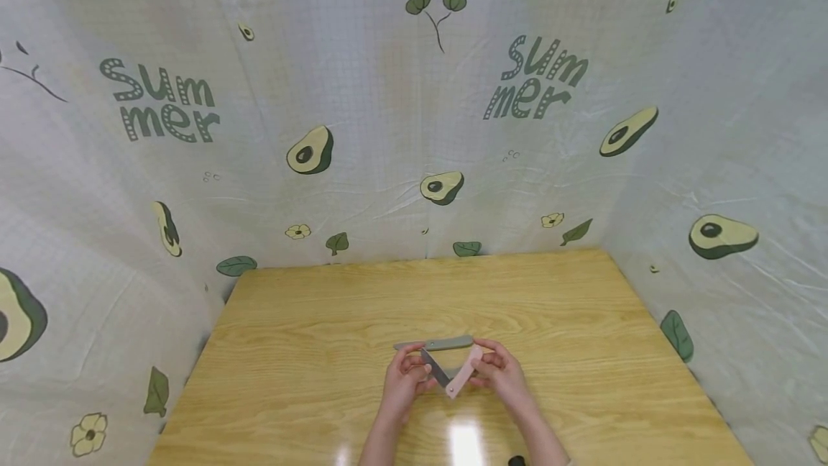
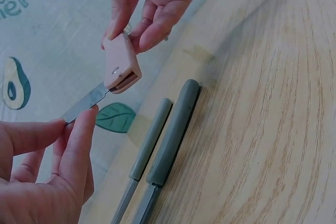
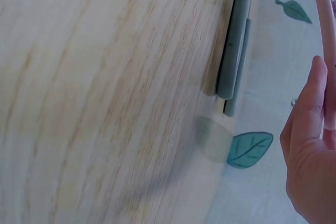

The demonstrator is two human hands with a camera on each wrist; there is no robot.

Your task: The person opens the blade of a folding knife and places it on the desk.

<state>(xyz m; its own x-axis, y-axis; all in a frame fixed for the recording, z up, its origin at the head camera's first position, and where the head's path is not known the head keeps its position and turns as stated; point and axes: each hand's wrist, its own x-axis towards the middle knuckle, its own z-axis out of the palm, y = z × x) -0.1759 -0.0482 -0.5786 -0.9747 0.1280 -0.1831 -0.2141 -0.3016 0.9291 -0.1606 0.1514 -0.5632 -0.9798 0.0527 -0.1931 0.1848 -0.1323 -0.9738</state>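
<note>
A folding knife with a pink handle [image 1: 464, 374] is held up over the table, its blade [image 1: 436, 369] swung partway out so the two make a V. My left hand [image 1: 402, 381] pinches the blade between thumb and fingers. The right hand [image 1: 504, 377] grips the far end of the pink handle. In the left wrist view, the handle's slot and pivot pin face the camera. Beyond the hands lie two knives with grey-green handles, a larger one [image 2: 176, 129] and a slimmer one [image 2: 152, 139], side by side with blades extended. The hands partly hide the nearer knife in the head view.
The wooden table [image 1: 310, 336] has a patterned cloth [image 1: 375, 164] hanging behind it and along both sides. A small black object [image 1: 516, 461], cut off by the frame, is at the near edge beside the right forearm.
</note>
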